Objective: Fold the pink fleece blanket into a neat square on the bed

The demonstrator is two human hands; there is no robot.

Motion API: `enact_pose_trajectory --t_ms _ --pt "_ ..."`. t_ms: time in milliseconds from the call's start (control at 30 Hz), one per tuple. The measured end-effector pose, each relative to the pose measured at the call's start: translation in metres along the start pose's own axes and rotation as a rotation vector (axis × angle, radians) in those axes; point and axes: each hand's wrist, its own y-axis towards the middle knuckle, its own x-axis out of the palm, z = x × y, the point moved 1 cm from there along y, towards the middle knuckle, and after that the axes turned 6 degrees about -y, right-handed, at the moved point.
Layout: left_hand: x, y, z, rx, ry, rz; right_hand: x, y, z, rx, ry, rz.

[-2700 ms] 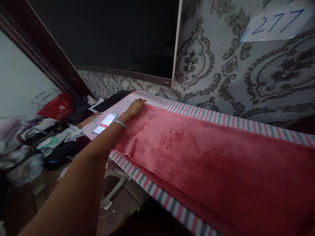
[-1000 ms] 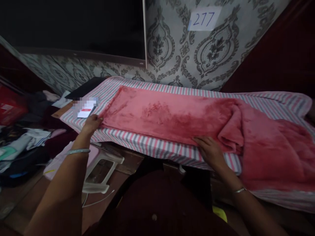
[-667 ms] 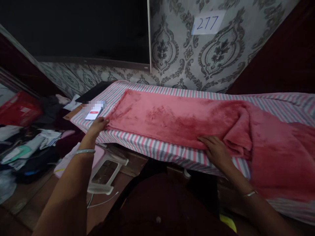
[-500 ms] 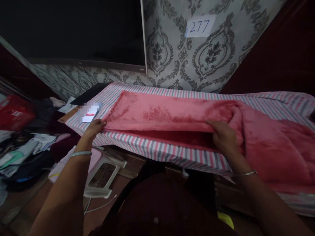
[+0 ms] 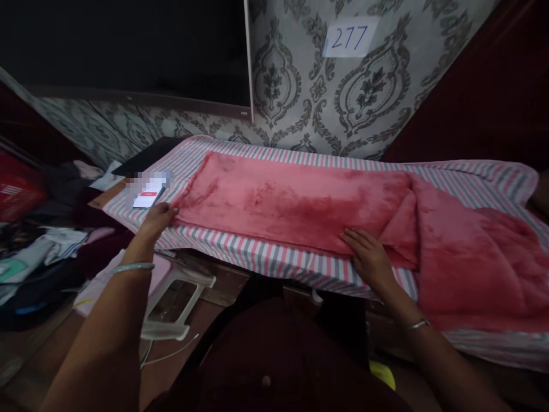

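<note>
A fluffy pink blanket (image 5: 295, 203) lies spread along a table covered in a pink, grey and white striped cloth (image 5: 274, 260). Its right part is bunched in folds. My left hand (image 5: 157, 219) pinches the blanket's near left corner, fingers closed on the fabric. My right hand (image 5: 369, 258) rests flat on the blanket's near edge, fingers stretched out, just left of the bunched folds. Both wrists wear thin bangles.
A lit phone (image 5: 148, 194) lies on the striped cloth beside my left hand. A white plastic stool (image 5: 175, 306) stands under the table's left end. Piled clothes (image 5: 38, 252) and a red box (image 5: 17, 186) crowd the floor at left. A paper marked 277 (image 5: 349, 37) hangs on the patterned wall.
Half a second ago my right hand held the blanket's near edge lifted off the table. That edge now lies flat again, with the hand pressed open on it. My left hand kept its corner.
</note>
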Motion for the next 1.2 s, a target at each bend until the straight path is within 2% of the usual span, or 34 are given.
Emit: enact_pose_trajectory --t_ms 300,400,467,567,667,800,900,967,1033,1133,1200 --pt "0.002 0.003 0.002 -0.031 0.091 0.071 -0.014 0.001 -0.001 0.000 0.130 -0.123" --pt "0.002 0.002 0.004 -0.040 0.082 0.069 -0.022 0.018 -0.007 0.036 0.162 -0.092" --pt "0.002 0.001 0.006 -0.033 0.092 0.076 -0.022 0.038 -0.022 0.032 0.167 -0.078" --pt "0.002 0.001 0.007 -0.024 0.114 0.091 -0.007 0.076 -0.052 -0.071 0.207 -0.137" --pt "0.003 0.000 0.006 -0.016 0.130 0.110 0.022 0.110 -0.070 -0.177 0.210 -0.242" --pt "0.005 -0.001 0.000 -0.004 0.132 0.110 0.056 0.137 -0.052 -0.104 0.047 -0.355" --pt "0.006 0.000 -0.005 0.008 0.116 0.094 0.062 0.150 -0.042 -0.043 -0.045 -0.373" --pt "0.006 0.001 -0.009 0.016 0.099 0.077 0.060 0.160 -0.054 -0.087 -0.025 -0.374" --pt "0.007 0.001 -0.012 0.016 0.082 0.063 0.062 0.173 -0.079 -0.156 0.024 -0.381" --pt "0.009 -0.001 -0.013 0.027 0.118 0.093 0.076 0.191 -0.110 -0.247 0.078 -0.451" --pt "0.011 -0.004 -0.010 0.040 0.191 0.120 0.089 0.203 -0.114 -0.275 0.076 -0.512"
